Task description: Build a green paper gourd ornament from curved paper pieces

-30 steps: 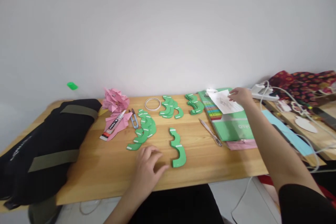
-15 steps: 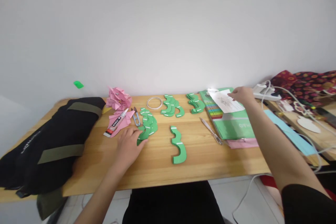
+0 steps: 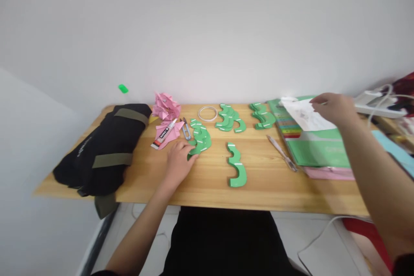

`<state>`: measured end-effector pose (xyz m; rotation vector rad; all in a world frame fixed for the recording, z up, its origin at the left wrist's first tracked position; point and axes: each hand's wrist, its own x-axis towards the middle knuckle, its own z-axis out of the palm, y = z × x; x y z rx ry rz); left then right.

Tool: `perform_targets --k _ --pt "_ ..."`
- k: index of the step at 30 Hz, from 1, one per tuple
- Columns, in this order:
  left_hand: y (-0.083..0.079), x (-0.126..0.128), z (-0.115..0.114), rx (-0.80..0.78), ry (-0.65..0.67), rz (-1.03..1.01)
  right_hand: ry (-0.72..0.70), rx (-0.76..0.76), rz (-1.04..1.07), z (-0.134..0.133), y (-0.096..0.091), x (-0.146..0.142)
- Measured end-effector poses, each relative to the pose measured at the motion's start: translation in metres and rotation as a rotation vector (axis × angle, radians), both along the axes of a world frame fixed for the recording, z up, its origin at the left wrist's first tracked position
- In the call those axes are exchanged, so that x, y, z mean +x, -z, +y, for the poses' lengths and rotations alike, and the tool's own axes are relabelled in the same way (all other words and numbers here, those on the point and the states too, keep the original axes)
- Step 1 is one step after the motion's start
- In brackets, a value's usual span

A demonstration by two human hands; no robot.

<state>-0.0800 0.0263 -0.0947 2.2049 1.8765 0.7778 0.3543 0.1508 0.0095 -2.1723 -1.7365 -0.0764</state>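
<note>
My left hand (image 3: 181,161) rests at the near end of a fanned pile of green wavy pieces (image 3: 203,139) with white strips on them. Its thumb and fingers are closed around the pile's lower edge. Over a white paper sheet (image 3: 307,116) at the right, my right hand (image 3: 336,108) has thumb and forefinger pinched together. Something small and pale may be between those fingertips; it is too small to name. A separate green wavy piece (image 3: 238,174) lies in front of me. Two more green piles, a middle one (image 3: 228,118) and a right one (image 3: 262,116), lie farther back.
A black bag (image 3: 105,151) fills the left side. Near it are folded pink paper (image 3: 166,106), a glue tube (image 3: 164,133) and thread snips (image 3: 186,129). A white ring (image 3: 207,114) lies behind. A pen-like tool (image 3: 281,152) sits beside the green folder (image 3: 326,153); a power strip (image 3: 378,104) is far right.
The camera view has turned left, so everything appears farther right and slightly higher. My left hand stays at the green pile. My right hand remains pinched over the white sheet, slightly raised.
</note>
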Motion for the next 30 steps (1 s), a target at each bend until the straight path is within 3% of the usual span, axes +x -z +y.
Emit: perform_targets --k 5,9,11,13,14,16,18,23,30 --pt "0.0 -0.002 -0.006 0.094 -0.02 -0.124 -0.004 -0.029 0.19 -0.036 -0.002 -0.047" --pt "-0.006 0.002 -0.016 0.16 -0.024 -0.268 -0.199 -0.072 0.378 -0.079 0.014 -0.099" --pt "-0.012 0.006 -0.024 0.175 -0.025 -0.336 -0.41 -0.146 0.563 -0.101 0.027 -0.13" --pt "-0.019 0.01 -0.033 0.178 -0.019 -0.387 -0.526 -0.211 0.699 -0.119 0.041 -0.162" --pt "-0.022 0.013 -0.038 0.172 -0.006 -0.406 -0.6 -0.279 0.894 -0.127 0.047 -0.178" --pt "-0.028 0.021 -0.047 0.159 0.048 -0.443 -0.626 -0.312 1.145 -0.139 0.057 -0.206" --pt "-0.032 0.03 -0.056 0.157 0.122 -0.444 -0.583 -0.289 1.248 -0.148 0.064 -0.224" --pt "-0.027 0.057 -0.073 0.213 0.284 -0.28 -0.464 -0.196 1.295 -0.168 0.073 -0.219" --pt "-0.015 0.069 -0.085 0.084 0.472 -0.35 -0.351 -0.234 1.395 -0.191 0.08 -0.183"
